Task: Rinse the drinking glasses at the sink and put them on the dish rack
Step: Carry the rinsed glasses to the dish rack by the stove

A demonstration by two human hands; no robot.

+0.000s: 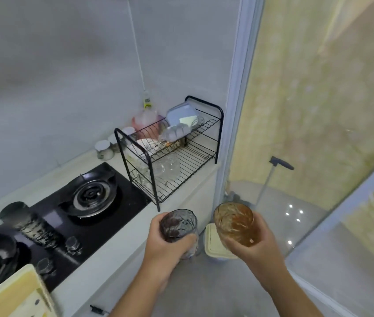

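Observation:
My left hand (166,244) grips a grey-purple textured drinking glass (178,224), held upright near the counter's front edge. An amber textured glass (235,221) is upright in my right hand (258,245), just to the right of the counter end. Both glasses are in front of and below the black two-tier wire dish rack (204,161), which stands at the counter's right end. The rack's lower tier holds clear glassware (158,169); its upper tier holds plates and plastic containers. No sink is in view.
A black two-burner gas stove (71,216) fills the counter to the left, with a dark patterned glass (29,225) lying on it. Jars stand by the wall. A cream lidded bucket (215,245) sits on the floor below my hands. A glass partition (318,133) rises on the right.

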